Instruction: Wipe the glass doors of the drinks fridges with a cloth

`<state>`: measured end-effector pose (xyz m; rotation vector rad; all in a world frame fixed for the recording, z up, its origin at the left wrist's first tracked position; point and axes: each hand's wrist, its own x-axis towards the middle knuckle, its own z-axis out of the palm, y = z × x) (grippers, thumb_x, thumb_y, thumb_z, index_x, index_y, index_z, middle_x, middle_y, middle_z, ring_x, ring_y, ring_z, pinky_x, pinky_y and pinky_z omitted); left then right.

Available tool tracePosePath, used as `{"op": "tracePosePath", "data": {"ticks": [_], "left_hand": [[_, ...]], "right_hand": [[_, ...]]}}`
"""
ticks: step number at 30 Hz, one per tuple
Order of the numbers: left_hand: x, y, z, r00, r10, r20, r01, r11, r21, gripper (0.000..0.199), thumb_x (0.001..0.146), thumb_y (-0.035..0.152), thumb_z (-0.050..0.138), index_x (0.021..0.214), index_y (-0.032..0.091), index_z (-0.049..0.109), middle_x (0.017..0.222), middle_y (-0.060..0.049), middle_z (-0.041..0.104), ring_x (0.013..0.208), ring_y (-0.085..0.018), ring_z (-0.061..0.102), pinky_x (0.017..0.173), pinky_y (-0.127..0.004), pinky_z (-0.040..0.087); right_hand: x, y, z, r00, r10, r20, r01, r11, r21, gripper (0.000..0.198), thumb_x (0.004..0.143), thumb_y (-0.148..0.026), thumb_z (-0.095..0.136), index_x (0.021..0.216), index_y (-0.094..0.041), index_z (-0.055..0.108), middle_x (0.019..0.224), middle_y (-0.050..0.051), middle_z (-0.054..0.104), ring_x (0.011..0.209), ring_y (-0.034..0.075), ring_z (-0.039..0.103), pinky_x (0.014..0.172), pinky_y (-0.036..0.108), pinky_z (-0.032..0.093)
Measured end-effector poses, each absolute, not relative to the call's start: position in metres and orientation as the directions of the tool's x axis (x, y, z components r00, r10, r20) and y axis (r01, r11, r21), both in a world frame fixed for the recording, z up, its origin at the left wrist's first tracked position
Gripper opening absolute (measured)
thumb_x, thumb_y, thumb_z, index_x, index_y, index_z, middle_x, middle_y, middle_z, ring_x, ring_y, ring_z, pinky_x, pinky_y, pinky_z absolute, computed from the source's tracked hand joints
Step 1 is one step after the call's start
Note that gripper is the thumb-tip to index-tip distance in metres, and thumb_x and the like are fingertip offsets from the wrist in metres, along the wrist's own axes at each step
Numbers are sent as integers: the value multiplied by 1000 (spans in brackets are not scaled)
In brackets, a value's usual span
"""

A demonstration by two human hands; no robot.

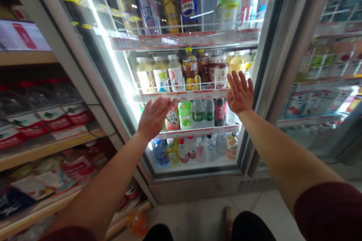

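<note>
A glass-fronted drinks fridge (198, 177) stands before me, its lit shelves full of bottles. My left hand (156, 116) is raised in front of the glass with fingers stretched out, slightly blurred. It holds nothing and hides part of a pink-labelled bottle (172, 119) on the lower shelf. Farther right, my right hand (240, 92) is held up with its fingers spread, empty. A bottle of yellow drink (236, 63) shows just behind its fingertips. Whether either hand touches the glass, I cannot tell. Between the hands are a lemon-pictured tea bottle (190, 68) and a green-labelled bottle (185, 115).
On the top shelf stand a dark cola bottle (187, 2) and several cans. Wooden shelving (42, 154) with packs of bottles runs along the left. Another glass-doored fridge (313, 116) is on the right. An orange bottle (138, 223) lies on the floor near my feet.
</note>
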<state>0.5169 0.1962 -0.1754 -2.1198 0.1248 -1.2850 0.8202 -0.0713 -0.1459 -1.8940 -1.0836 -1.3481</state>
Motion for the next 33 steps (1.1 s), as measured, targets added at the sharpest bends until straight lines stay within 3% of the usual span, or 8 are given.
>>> {"op": "tracePosePath", "data": {"ticks": [3, 8, 13, 17, 23, 27, 31, 33], "left_hand": [[518, 196, -175, 419, -297, 858, 339, -826, -451, 65, 107, 9, 48, 170, 8, 35, 174, -22, 36, 170, -35, 11, 139, -60, 17], [523, 194, -184, 583, -417, 698, 168, -778, -606, 69, 107, 9, 49, 170, 36, 40, 163, -2, 56, 162, -21, 39, 137, -42, 33], [528, 192, -183, 437, -286, 853, 318, -837, -444, 80, 105, 10, 51, 177, 12, 16, 175, -24, 31, 169, -39, 6, 136, -68, 21], [531, 185, -189, 567, -411, 714, 169, -790, -589, 80, 107, 11, 51, 177, 31, 18, 169, -9, 49, 162, -24, 38, 138, -46, 30], [525, 188, -190, 435, -259, 863, 352, -833, -427, 76, 108, 15, 48, 177, 18, 17, 175, -19, 36, 169, -35, 15, 136, -62, 25], [523, 191, -192, 575, -394, 717, 178, -795, -579, 76, 107, 9, 45, 176, 33, 24, 167, -6, 52, 162, -22, 38, 135, -44, 35], [530, 190, -192, 449, -267, 853, 311, -848, -429, 81, 106, 11, 51, 178, 18, 15, 174, -19, 37, 170, -33, 11, 138, -62, 18], [536, 188, -195, 445, -283, 850, 293, -850, -437, 82, 106, 13, 52, 178, 17, 13, 175, -19, 35, 170, -33, 7, 138, -61, 20]], "right_hand": [[821, -71, -146, 167, 293, 941, 868, -496, 0, 67, 104, -34, 38, 171, -28, 40, 176, 6, 43, 168, 31, 30, 136, 64, 23], [820, -71, -145, 186, 294, 937, 856, -517, -8, 67, 104, -34, 37, 170, -27, 41, 176, 6, 43, 168, 32, 30, 136, 65, 23], [821, -71, -146, 170, 285, 943, 854, -520, 3, 67, 103, -33, 38, 170, -28, 41, 175, 5, 44, 168, 31, 31, 136, 63, 24], [822, -71, -147, 153, 276, 949, 863, -506, 8, 68, 103, -33, 38, 170, -27, 41, 175, 6, 45, 168, 32, 32, 136, 64, 24], [823, -71, -147, 153, 280, 948, 861, -508, 11, 69, 103, -33, 37, 172, -28, 38, 176, 6, 44, 168, 31, 30, 136, 64, 23], [822, -71, -147, 162, 285, 945, 852, -523, 12, 68, 103, -32, 36, 171, -28, 39, 176, 6, 44, 168, 31, 31, 136, 63, 24], [824, -71, -146, 166, 301, 939, 850, -526, 18, 70, 103, -33, 37, 173, -27, 36, 177, 5, 41, 169, 31, 27, 136, 63, 23], [826, -71, -147, 155, 302, 941, 857, -515, 24, 70, 103, -33, 37, 173, -27, 35, 177, 5, 40, 169, 31, 26, 136, 63, 22]]}}
